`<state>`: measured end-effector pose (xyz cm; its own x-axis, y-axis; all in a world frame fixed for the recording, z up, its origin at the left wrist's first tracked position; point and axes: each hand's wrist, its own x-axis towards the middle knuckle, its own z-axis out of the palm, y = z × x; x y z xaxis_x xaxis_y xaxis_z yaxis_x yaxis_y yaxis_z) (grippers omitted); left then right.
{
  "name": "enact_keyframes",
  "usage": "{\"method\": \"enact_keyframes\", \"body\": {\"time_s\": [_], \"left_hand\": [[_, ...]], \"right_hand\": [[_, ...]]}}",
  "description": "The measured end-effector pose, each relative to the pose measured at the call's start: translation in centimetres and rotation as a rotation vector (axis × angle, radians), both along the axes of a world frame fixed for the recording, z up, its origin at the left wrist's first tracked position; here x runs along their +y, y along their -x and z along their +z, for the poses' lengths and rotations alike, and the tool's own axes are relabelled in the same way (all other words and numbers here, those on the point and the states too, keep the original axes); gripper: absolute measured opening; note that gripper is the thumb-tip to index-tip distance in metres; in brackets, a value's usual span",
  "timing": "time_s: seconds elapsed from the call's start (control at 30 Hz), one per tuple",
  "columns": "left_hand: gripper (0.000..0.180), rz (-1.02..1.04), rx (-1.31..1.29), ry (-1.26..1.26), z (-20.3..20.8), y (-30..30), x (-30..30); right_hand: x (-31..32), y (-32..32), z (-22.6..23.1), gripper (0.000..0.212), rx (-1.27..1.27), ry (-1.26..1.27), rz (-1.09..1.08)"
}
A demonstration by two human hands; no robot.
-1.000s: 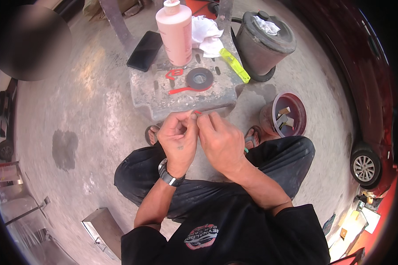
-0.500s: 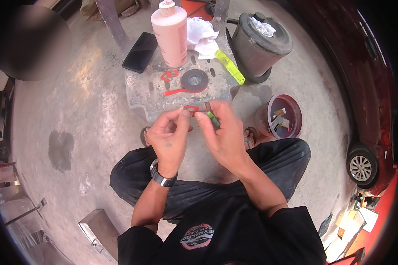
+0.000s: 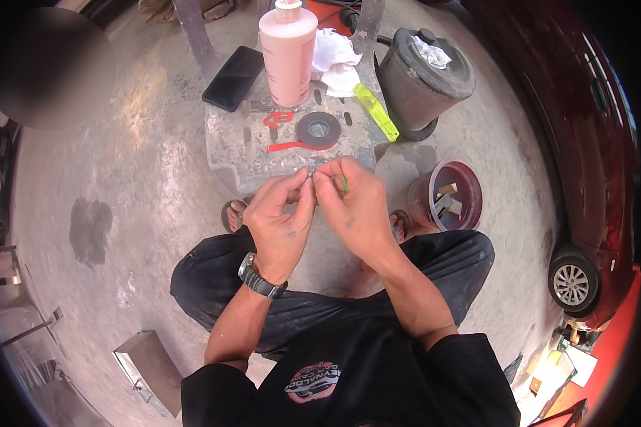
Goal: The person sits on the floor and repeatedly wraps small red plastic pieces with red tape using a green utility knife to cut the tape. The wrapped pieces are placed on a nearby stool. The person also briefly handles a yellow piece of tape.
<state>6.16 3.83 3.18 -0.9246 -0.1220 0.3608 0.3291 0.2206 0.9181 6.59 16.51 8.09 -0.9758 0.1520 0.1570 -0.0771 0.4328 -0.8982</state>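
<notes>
My left hand (image 3: 281, 217) is closed in a pinch, thumb against forefinger, in front of the worn grey plastic chair (image 3: 228, 160). A small red piece that showed in these fingertips half a second ago is hidden behind them. Touching it fingertip to fingertip is my right hand (image 3: 356, 210), curled around a slim green tool (image 3: 345, 185) of which only a sliver shows. On the seat just beyond lie a roll of dark tape (image 3: 319, 129) with a loose red end and a red cut-out piece (image 3: 278, 118).
The seat also holds a pink bottle (image 3: 288, 60), a black phone (image 3: 233, 78), a white cloth (image 3: 336, 71) and a neon yellow strip-shaped object (image 3: 376, 112). To the right stand a lidded grey bin (image 3: 420, 89), a bucket (image 3: 421, 199) and a dark red car (image 3: 584, 142). A metal box (image 3: 149, 370) lies lower left.
Both hands have drawn together at the fingertips, and the red piece has gone out of sight. My right hand has turned, so less of the green tool shows. The view has shifted slightly.
</notes>
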Motion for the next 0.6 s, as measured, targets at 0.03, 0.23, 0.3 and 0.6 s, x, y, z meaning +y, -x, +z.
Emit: {"method": "enact_keyframes", "body": {"time_s": [0.03,0.23,0.3,0.6], "left_hand": [[0.022,-0.005,-0.001,0.004,0.1,0.0,0.0],[0.018,-0.057,-0.052,-0.043,-0.2,0.1,0.1],[0.017,-0.091,-0.199,-0.181,-1.0,-0.1,0.0],[0.021,-0.240,-0.490,-0.467,0.9,0.4,-0.5]], "right_hand": [[0.1,0.0,0.0,0.014,-0.005,-0.011,0.000],[0.2,0.4,-1.1,0.013,-0.006,-0.019,0.000],[0.1,0.5,-1.4,0.013,-0.007,-0.040,-0.040],[1.8,-0.8,-1.3,0.015,-0.089,0.037,-0.046]]}}
